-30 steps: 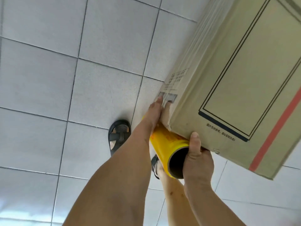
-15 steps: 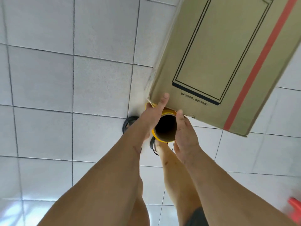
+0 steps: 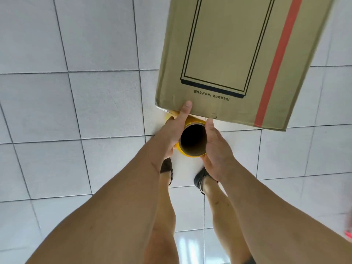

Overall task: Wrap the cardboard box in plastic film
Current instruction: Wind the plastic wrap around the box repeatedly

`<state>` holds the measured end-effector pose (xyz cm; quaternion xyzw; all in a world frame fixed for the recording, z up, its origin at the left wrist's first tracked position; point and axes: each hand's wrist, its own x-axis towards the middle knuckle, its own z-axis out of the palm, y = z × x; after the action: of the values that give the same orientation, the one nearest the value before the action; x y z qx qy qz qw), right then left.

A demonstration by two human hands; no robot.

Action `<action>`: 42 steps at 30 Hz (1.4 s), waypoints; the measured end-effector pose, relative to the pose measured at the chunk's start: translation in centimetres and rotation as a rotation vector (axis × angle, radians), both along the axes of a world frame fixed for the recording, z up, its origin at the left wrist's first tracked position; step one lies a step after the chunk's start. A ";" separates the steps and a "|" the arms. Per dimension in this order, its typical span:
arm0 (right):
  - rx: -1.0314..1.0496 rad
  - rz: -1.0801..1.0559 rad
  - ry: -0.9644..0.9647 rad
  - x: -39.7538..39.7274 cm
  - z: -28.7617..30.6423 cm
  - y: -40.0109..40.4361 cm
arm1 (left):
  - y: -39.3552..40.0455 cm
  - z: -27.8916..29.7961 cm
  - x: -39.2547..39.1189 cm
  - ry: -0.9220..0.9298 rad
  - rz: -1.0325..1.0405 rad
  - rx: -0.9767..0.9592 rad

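Hands are clamped on opposite sides of the yellow film roll (image 3: 192,139), whose hollow core faces the camera. The left hand (image 3: 174,133) is curled round the roll with its thumb laid flat on the cardboard box (image 3: 224,60); the right hand (image 3: 216,147) cups the other side, its thumb tip at the box's near edge, just above the roll

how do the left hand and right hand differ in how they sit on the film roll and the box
The left hand lays its thumb up onto the cardboard box; the right hand has its thumb tip just at the box's edge. The left cups the yellow film roll from the left, the right from the right. Both hold the roll.
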<state>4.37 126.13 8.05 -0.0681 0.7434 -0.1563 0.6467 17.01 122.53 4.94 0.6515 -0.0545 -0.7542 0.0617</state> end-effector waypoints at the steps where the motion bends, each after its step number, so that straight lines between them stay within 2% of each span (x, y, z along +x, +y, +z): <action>1: -0.009 0.031 0.024 -0.3 0.0 -0.3 | 0.4 0.1 0.0 0.022 0.022 0.014; 4: -0.016 0.137 0.119 -1.4 0.0 -0.9 | 1.3 0.4 -0.6 0.075 -0.002 0.046; 6: -0.018 0.143 0.142 -2.6 -0.1 -1.0 | 1.7 0.8 -1.7 0.022 -0.056 0.031; 10: -0.051 0.085 0.048 -4.2 -0.3 -1.0 | 0.9 1.2 -3.8 -0.099 -0.048 -0.107; 13: -0.046 0.084 -0.029 -4.8 -0.4 -0.5 | 0.4 1.0 -4.5 -0.047 -0.038 -0.097; 18: -0.018 0.222 0.105 -6.3 0.1 -0.2 | 1.2 1.1 -5.6 0.063 0.037 0.007; 20: -0.027 0.206 0.096 -7.2 0.0 -0.2 | 1.3 1.6 -6.5 0.015 -0.004 0.000; 22: -0.003 0.171 0.049 -8.0 0.0 -0.2 | 1.2 2.0 -7.7 -0.114 -0.017 -0.072; 24: 0.015 0.135 -0.016 -8.1 0.2 -0.2 | 0.9 2.0 -8.5 -0.188 0.023 -0.110; 27: 0.000 0.122 -0.044 -8.7 0.6 -0.2 | 1.1 1.9 -9.2 -0.132 0.079 -0.061; 30: -0.008 0.223 -0.001 -10.3 0.8 -0.1 | 1.5 2.1 -9.5 -0.032 0.046 0.009; 32: 0.011 0.231 0.019 -11.3 0.8 0.2 | 1.7 2.5 -10.1 -0.030 -0.009 0.029; 35: 0.083 0.150 -0.030 -11.6 1.2 0.5 | 1.8 2.1 -11.4 -0.183 0.014 -0.046; 37: 0.058 0.104 -0.096 -11.7 0.7 1.0 | 1.8 1.9 -12.1 -0.242 0.051 -0.086; 39: 0.023 0.072 -0.102 -12.1 0.5 1.0 | 1.6 1.9 -12.6 -0.189 0.086 -0.067; 42: -0.005 0.153 -0.036 -13.3 0.3 1.2 | 1.8 1.9 -12.9 -0.086 0.065 -0.015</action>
<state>-8.94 127.34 8.37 -0.1235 0.7239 -0.1096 0.6699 4.09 124.33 6.88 0.6842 -0.0417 -0.7226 0.0887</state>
